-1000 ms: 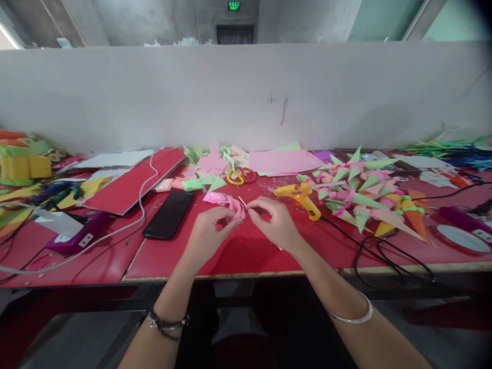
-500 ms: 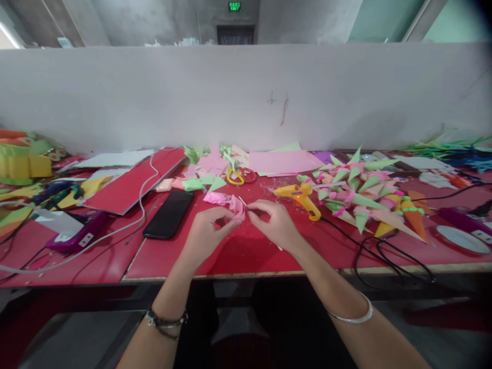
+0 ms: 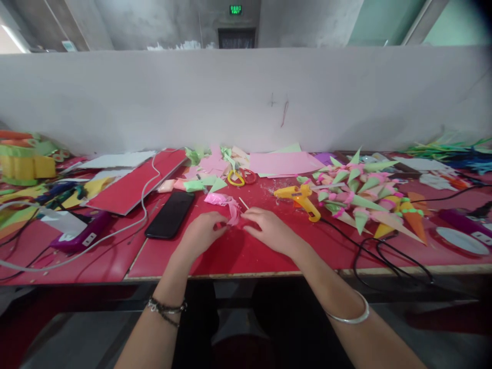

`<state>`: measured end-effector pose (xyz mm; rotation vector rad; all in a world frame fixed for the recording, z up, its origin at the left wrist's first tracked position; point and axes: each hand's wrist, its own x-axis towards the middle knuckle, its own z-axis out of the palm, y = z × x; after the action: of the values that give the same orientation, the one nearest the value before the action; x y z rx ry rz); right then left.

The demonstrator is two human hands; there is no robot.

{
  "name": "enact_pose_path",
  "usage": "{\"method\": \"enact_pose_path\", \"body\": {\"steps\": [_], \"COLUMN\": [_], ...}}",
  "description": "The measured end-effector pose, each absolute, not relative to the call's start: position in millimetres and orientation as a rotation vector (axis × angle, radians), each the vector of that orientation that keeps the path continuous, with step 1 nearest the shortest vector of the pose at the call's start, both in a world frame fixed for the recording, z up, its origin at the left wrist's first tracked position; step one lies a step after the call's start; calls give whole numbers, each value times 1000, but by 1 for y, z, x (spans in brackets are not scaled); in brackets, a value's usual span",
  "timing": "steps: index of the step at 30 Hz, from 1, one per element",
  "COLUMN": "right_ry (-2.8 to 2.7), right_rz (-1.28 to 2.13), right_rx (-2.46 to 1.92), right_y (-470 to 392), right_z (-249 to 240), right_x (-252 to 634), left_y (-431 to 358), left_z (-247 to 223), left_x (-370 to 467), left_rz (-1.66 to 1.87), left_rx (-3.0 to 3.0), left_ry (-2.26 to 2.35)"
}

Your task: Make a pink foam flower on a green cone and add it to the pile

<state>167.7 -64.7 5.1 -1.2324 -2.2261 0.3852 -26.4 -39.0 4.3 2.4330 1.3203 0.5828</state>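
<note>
Pink strips (image 3: pixel 233 211) lie on the red table between my two hands, beside a bright pink packet (image 3: pixel 216 199). My left hand (image 3: pixel 203 231) is at the strips' left side, its fingertips curved near their lower end; whether it touches them is hard to tell. On the other side, my right hand (image 3: pixel 267 228) has its thumb and fingers apart with nothing between them. A thin pale stick (image 3: pixel 243 203) lies just beyond its fingertips. To the right rests a yellow glue gun (image 3: pixel 299 199).
A black phone (image 3: pixel 170 215) lies left of my left hand. Behind are yellow-handled scissors (image 3: pixel 236 178) and pink sheets (image 3: pixel 284 163). Pink and green paper cones (image 3: pixel 357 192) are piled at the right, near a black cable (image 3: pixel 378 251). A white cable (image 3: pixel 143 197) crosses the left side.
My right hand has opened and moved slightly down, away from the stick. My left hand has lowered and loosened from the pink strips, which now hang lower, on the table.
</note>
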Motion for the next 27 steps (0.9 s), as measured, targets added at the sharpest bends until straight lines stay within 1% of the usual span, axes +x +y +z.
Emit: {"method": "enact_pose_path", "body": {"steps": [5,13,15,19,23,27], "right_ry": [-2331,-2337,-2339,-2252,-2128,-2093], "right_rz": [456,531,533,511,418,399], "right_rx": [-1339,-1299,-1279,-1272,-1326,-1342], "right_y": [-65,-67,-67,-68,-65,-61], "right_z": [-3,7,9,10,9,7], "right_x": [174,178,178,179,181,181], "left_y": [-37,-21,-16,-3,10,20], "left_z": [2,5,5,5,4,0], "left_x": [-29,-27,-22,-7,3,4], "left_rz": [500,681,676,593,578,577], "left_rx": [2452,2441,2435,2384,2346,2350], "left_ry": [1343,1587,1619,1706,1786,1768]}}
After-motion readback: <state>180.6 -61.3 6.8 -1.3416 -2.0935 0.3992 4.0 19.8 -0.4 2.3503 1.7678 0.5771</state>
